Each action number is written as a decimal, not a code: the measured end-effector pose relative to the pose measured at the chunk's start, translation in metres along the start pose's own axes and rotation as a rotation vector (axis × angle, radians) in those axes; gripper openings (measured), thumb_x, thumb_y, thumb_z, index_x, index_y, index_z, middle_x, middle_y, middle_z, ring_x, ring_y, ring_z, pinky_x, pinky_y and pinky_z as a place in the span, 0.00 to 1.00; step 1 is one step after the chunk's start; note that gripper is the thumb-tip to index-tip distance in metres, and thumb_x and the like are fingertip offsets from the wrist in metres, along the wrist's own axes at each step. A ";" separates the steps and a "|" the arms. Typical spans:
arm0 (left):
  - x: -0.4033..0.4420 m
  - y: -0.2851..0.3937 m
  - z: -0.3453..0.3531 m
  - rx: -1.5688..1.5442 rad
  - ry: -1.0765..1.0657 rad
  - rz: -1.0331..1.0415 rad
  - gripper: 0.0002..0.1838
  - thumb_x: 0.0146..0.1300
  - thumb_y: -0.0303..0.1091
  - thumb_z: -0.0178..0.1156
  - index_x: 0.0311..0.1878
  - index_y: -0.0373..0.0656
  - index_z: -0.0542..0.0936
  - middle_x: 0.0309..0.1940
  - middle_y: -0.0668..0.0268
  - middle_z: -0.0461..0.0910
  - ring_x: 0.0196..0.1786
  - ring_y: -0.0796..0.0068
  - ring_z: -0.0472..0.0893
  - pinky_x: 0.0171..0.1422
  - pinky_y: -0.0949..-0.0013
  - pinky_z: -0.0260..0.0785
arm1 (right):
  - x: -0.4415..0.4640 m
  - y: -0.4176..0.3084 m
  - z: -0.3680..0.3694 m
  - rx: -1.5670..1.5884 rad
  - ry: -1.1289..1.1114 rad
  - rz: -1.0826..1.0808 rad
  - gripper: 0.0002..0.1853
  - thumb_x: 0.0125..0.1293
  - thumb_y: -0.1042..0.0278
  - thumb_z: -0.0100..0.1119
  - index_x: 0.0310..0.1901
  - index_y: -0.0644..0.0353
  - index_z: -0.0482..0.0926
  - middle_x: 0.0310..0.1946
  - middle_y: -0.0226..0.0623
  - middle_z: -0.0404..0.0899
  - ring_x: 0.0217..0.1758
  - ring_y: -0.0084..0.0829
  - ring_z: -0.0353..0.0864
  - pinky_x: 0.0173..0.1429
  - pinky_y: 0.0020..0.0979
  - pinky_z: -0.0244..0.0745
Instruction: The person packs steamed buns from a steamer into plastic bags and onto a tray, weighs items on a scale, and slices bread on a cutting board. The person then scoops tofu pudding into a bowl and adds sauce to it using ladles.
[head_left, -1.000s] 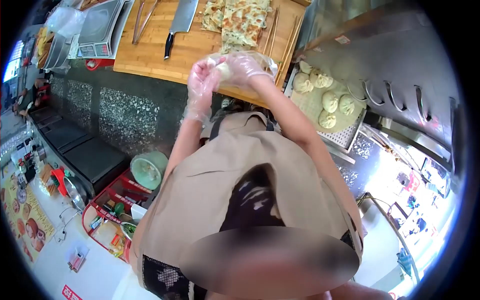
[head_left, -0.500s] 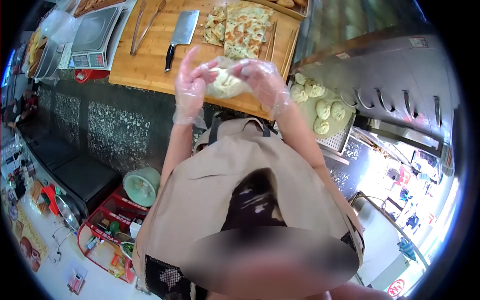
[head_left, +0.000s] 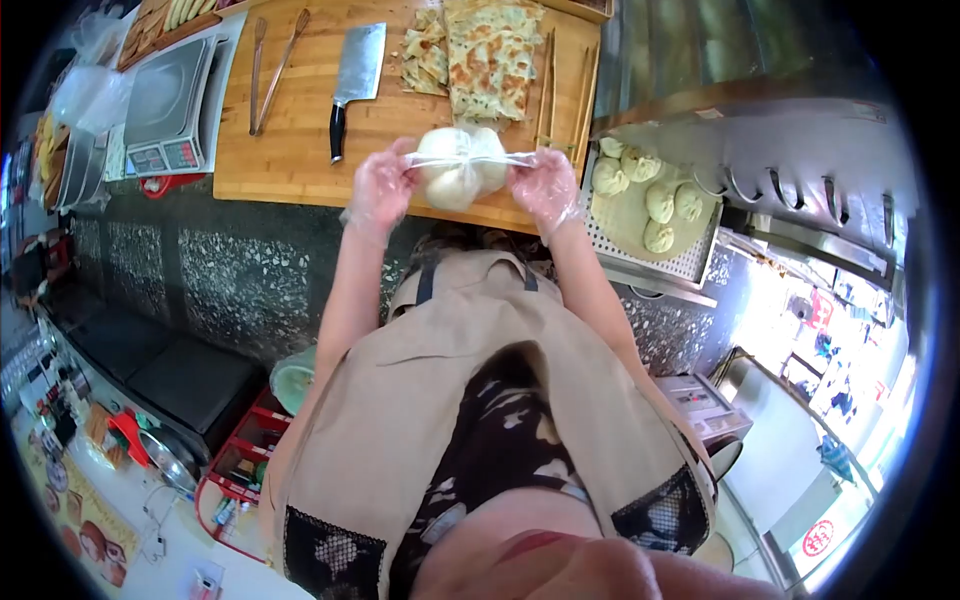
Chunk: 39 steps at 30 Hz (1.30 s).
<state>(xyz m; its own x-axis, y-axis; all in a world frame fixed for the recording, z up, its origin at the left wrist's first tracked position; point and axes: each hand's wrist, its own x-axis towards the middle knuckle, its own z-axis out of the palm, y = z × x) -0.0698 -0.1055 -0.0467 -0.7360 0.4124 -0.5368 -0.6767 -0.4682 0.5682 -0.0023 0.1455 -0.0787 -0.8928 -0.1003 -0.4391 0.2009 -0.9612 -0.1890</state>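
Observation:
A clear plastic bag of white steamed buns (head_left: 452,182) is held over the near edge of the wooden cutting board (head_left: 290,175). Its twisted handles stretch out sideways from a gathered middle. My left hand (head_left: 382,188), in a clear plastic glove, pinches the left handle end. On the other side my right hand (head_left: 547,188), gloved alike, grips the right end. Beyond the bag lie a browned flatbread (head_left: 492,65) and its cut pieces (head_left: 426,58). A cleaver (head_left: 360,65) with a black handle rests left of them.
Metal tongs (head_left: 275,80) lie at the board's left, and wooden sticks (head_left: 580,100) at its right. A digital scale (head_left: 165,100) stands further left. To the right, a perforated steamer tray (head_left: 690,252) holds several buns (head_left: 660,202), below a metal cabinet with handles (head_left: 780,160).
My left fingers, spread before, have closed on a bag handle. Both hands have moved lower and apart, drawing the handles taut across the bag. The view has shifted slightly.

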 end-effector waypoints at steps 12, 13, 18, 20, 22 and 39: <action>-0.019 0.009 0.076 0.561 -0.169 0.006 0.40 0.52 0.24 0.64 0.69 0.46 0.59 0.46 0.63 0.78 0.30 0.86 0.75 0.27 0.84 0.62 | 0.000 0.037 0.059 -1.437 -0.249 -0.628 0.12 0.60 0.68 0.61 0.45 0.61 0.81 0.39 0.35 0.78 0.37 0.31 0.77 0.40 0.25 0.72; -0.017 0.002 0.078 0.512 -0.209 0.009 0.42 0.50 0.22 0.61 0.70 0.44 0.57 0.38 0.68 0.78 0.30 0.87 0.73 0.29 0.83 0.63 | 0.006 0.036 0.051 -1.646 -0.268 -0.723 0.14 0.59 0.66 0.62 0.46 0.60 0.81 0.37 0.35 0.77 0.37 0.32 0.77 0.43 0.28 0.72; 0.053 0.039 0.027 0.601 -0.267 -0.181 0.34 0.52 0.25 0.58 0.66 0.40 0.62 0.28 0.72 0.72 0.28 0.84 0.70 0.33 0.79 0.66 | -0.019 0.005 0.031 -1.451 -0.007 -0.255 0.11 0.56 0.63 0.61 0.38 0.59 0.81 0.34 0.40 0.76 0.41 0.39 0.78 0.48 0.36 0.72; 0.080 0.028 0.003 0.356 -0.061 -0.101 0.27 0.54 0.30 0.58 0.60 0.44 0.68 0.27 0.70 0.74 0.26 0.79 0.71 0.33 0.78 0.66 | -0.026 -0.013 0.009 -1.881 -0.032 -0.288 0.11 0.57 0.60 0.58 0.34 0.59 0.81 0.36 0.42 0.77 0.42 0.39 0.76 0.49 0.37 0.70; 0.075 0.020 0.042 0.439 -0.012 -0.056 0.26 0.54 0.30 0.59 0.59 0.43 0.69 0.28 0.67 0.75 0.29 0.78 0.72 0.35 0.75 0.67 | -0.040 -0.022 0.013 -1.860 0.068 -0.300 0.18 0.56 0.55 0.59 0.44 0.57 0.80 0.43 0.46 0.78 0.48 0.43 0.76 0.54 0.40 0.69; 0.049 -0.282 0.230 1.834 -0.812 0.626 0.24 0.52 0.33 0.63 0.55 0.46 0.74 0.55 0.59 0.72 0.56 0.54 0.72 0.60 0.55 0.65 | -0.204 -0.244 -0.236 -1.403 1.269 -0.399 0.35 0.44 0.54 0.70 0.55 0.55 0.69 0.48 0.52 0.76 0.52 0.48 0.76 0.56 0.41 0.71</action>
<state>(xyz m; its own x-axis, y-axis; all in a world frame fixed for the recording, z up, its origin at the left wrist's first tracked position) 0.0815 0.2268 -0.0898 -0.3144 0.9487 -0.0347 0.7436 0.2688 0.6122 0.2261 0.4609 -0.1509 -0.3226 0.8754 -0.3599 0.7973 0.0464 -0.6018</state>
